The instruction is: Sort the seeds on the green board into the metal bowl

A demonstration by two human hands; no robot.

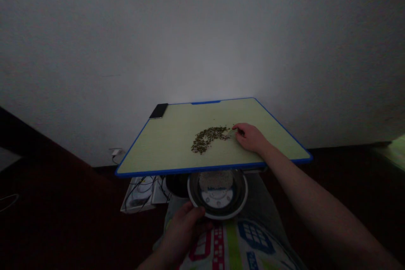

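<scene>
My left hand (186, 222) grips the near left rim of a round metal bowl (243, 202) on my lap, thumb over the edge. The bowl stands just under the table's front edge, and something pale shows at its bottom. Small dark green-brown grains, perhaps beans or seeds (205, 138), lie in a curved, spread-out heap on the pale yellow tabletop (164, 152). At the heap's right end, my right hand (248, 136) is closed, with its fingers pinched low over the table. A thin, pale thing seems to stick out from the fingertips; its kind is too small to make out.
A dark phone (158, 111) lies at the table's far left corner. A blue rim (281, 128) edges the tabletop. The wall (202, 42) rises behind. Below on the left are a white box (137, 207) with cables and a dark round container (177, 186).
</scene>
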